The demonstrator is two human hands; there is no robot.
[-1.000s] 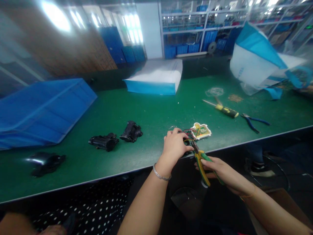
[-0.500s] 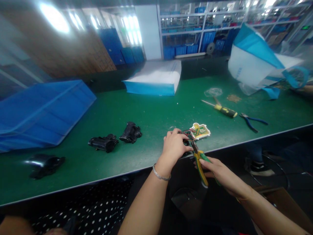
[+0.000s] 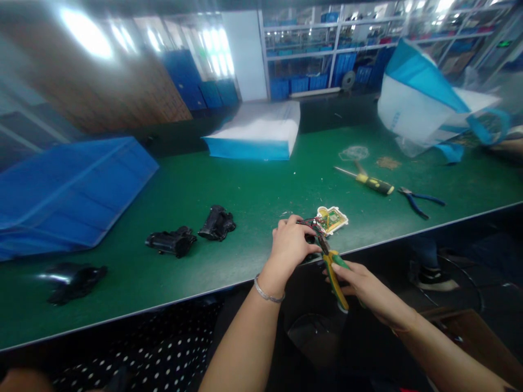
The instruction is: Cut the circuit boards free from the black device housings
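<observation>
My left hand (image 3: 289,246) is closed over a small dark part with red and black wires, at the front edge of the green table (image 3: 253,196). The wires run to a white-cased circuit board (image 3: 333,219) lying just right of that hand. My right hand (image 3: 359,283) grips green-and-yellow-handled pliers (image 3: 333,267) below the table edge, and their jaws point up into the wires beside my left fingers.
Three black plastic parts (image 3: 216,223) (image 3: 169,241) (image 3: 73,275) lie to the left. A yellow-handled screwdriver (image 3: 370,182) and blue-handled pliers (image 3: 419,200) lie to the right. A blue bin (image 3: 69,190), a white-and-blue bag (image 3: 257,133) and a second bag (image 3: 425,103) stand farther back.
Both hands keep their grips and have barely shifted. The view has drifted slightly, so everything sits a little to the left.
</observation>
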